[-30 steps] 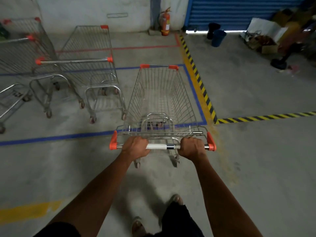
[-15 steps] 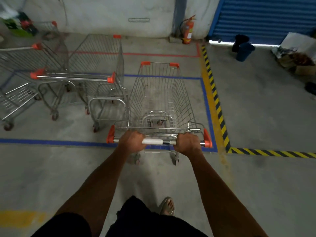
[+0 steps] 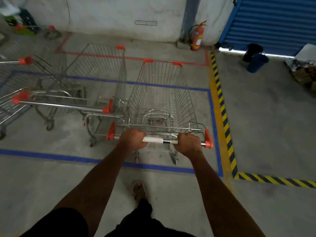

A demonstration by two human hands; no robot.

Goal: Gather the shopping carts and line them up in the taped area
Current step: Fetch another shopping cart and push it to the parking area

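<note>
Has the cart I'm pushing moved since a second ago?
Yes. The cart has rolled forward over the near blue tape line; its wheels now stand inside the taped area, nearer the fire extinguisher.

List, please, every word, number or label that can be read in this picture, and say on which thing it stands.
No text is readable.
The fire extinguisher has a pale label, too small and blurred to read.
The plate on the wall shows no legible writing.
The white sleeve on the handle of the pushed cart looks blank.
The floor tape carries no words.
</note>
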